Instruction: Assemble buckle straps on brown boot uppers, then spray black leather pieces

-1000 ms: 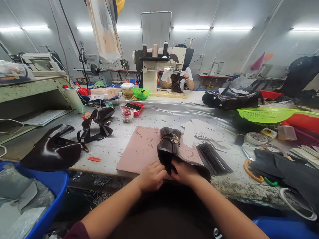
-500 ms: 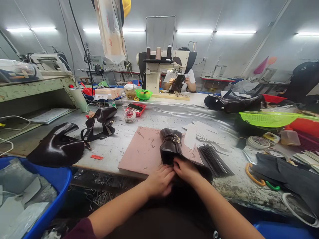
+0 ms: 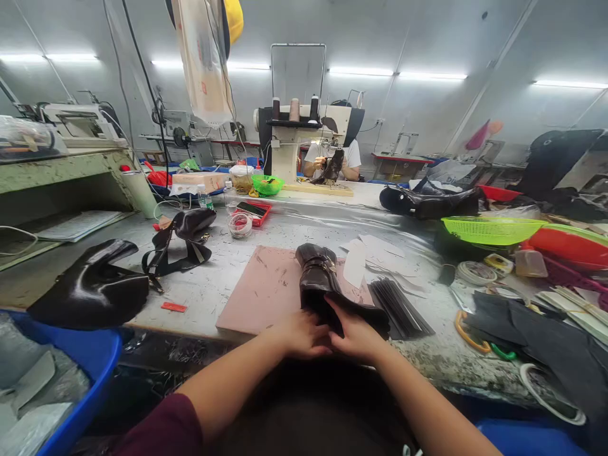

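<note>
A dark brown leather boot upper (image 3: 319, 278) with a metal buckle lies on a pink cutting board (image 3: 266, 288) at the table's near edge. My left hand (image 3: 300, 334) and my right hand (image 3: 352, 334) sit side by side at its near end, fingers curled and pinching the leather edge. What lies under the fingertips is hidden.
A stack of dark strips (image 3: 398, 307) and white paper patterns (image 3: 363, 256) lie right of the board. Dark leather pieces (image 3: 92, 291) and a strapped upper (image 3: 183, 240) lie left. A blue tub (image 3: 85, 373) stands low left. A green basket (image 3: 491, 229) sits right. Another person sews at a machine (image 3: 304, 136) behind.
Both hands have stayed at the near end of the boot upper and shifted slightly along its edge. The camera view has drifted a little.
</note>
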`<action>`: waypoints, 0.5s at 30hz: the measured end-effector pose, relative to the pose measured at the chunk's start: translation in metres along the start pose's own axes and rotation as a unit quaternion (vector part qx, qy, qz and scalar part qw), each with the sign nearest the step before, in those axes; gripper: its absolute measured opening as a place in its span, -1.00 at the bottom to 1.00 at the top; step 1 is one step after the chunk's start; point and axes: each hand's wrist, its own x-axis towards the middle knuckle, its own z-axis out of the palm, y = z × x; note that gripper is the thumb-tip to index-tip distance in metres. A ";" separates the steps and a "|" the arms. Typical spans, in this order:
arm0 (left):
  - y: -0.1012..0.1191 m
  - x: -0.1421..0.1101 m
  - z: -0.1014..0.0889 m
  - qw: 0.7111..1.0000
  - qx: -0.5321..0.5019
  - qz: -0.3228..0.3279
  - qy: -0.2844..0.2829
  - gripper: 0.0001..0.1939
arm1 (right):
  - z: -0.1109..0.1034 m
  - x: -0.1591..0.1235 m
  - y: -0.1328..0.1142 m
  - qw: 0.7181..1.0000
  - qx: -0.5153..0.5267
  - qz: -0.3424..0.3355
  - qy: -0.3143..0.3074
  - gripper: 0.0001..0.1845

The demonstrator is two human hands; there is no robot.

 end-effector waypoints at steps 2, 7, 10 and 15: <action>-0.005 -0.003 -0.004 0.998 -0.067 -0.008 0.007 -0.66 | 0.008 -0.002 0.006 0.999 -0.028 -0.028 0.004 -0.23; -0.008 0.002 0.000 0.955 -0.191 -0.165 0.159 -0.55 | 0.014 0.001 0.012 0.998 -0.044 -0.047 0.017 -0.28; -0.006 0.011 0.004 0.949 -0.179 -0.196 0.172 -0.47 | 0.013 0.000 0.015 0.996 -0.062 -0.052 0.026 -0.32; -0.012 0.015 0.004 0.962 -0.157 -0.162 0.156 -0.66 | 0.011 -0.004 0.025 0.995 -0.055 -0.047 0.073 -0.45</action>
